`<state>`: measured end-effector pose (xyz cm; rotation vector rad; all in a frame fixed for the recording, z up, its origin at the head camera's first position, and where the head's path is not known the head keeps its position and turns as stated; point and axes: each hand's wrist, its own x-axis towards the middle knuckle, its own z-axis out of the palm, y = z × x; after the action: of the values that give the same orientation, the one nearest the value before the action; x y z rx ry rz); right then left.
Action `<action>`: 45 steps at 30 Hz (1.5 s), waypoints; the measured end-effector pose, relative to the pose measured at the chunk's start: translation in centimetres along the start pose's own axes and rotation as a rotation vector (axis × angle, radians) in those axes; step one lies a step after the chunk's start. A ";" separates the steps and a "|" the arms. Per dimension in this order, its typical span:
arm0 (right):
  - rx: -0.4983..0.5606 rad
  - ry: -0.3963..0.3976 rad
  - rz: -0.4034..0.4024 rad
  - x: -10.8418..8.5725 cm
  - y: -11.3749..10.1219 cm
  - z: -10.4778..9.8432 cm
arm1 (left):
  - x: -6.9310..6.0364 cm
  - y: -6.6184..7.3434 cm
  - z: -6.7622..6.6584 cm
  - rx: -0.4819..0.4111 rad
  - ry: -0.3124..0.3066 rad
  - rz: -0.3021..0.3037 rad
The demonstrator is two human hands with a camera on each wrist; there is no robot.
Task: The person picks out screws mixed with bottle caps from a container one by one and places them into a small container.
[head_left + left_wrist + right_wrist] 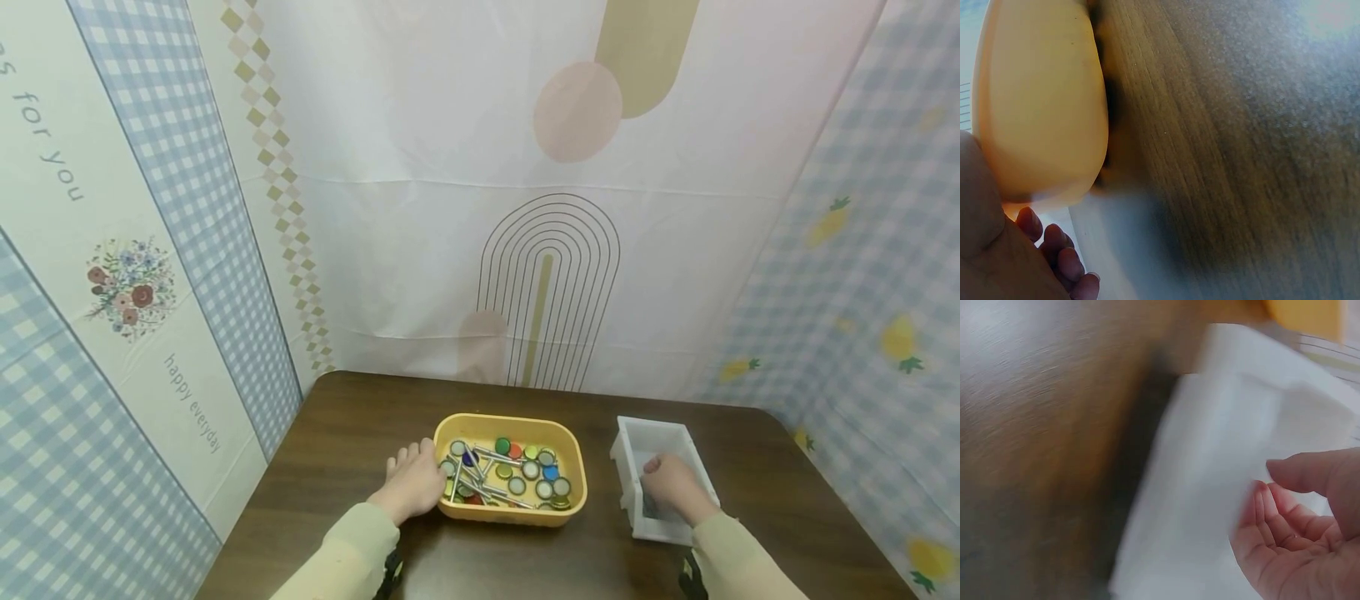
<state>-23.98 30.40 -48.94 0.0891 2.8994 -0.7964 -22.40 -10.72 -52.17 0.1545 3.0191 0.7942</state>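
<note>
The yellow basket stands near the far edge of the tabletop, the white bin closer to the right edge; both look light and stiff, best held by the rim. The left hand rests at the basket's left end; whether it grips, I cannot tell; the right hand, inside the bin, is loosely bent, thumb apart; the basket's metal rods may be slippery.

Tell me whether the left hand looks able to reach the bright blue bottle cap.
Probably yes: the left hand is beside the yellow tub, whose top is open, and nothing seems to cover the bright blue bottle cap.
</note>
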 end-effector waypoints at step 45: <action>0.311 -0.242 -0.111 3.8 -20.2 12.5 | 0.2 -0.2 0.2 0.005 0.002 -0.009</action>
<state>-28.18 6.70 -49.97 -0.1304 2.5532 -1.1827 -22.62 -10.78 -52.43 0.1407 3.0213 0.7865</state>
